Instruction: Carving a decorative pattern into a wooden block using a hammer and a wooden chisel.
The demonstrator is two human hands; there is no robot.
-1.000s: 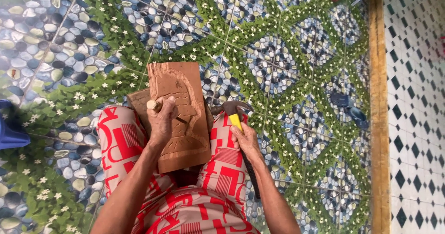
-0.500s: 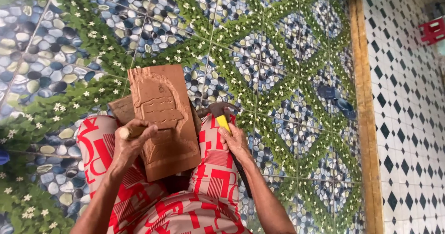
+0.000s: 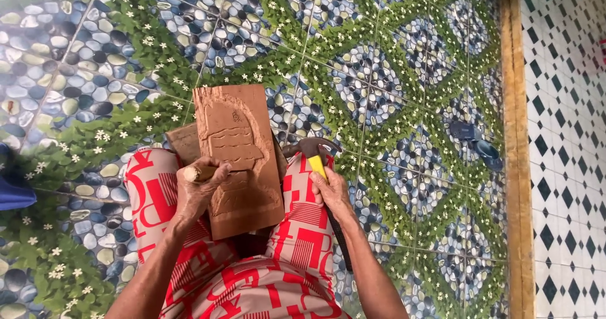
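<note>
Left hand fists a chisel on the stiff, heavy-looking wood panel; right hand wraps the hammer handle.

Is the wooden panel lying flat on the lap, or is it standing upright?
Lying flat: the carved wooden panel rests face up across both thighs, the left hand pressing a chisel on it.
</note>
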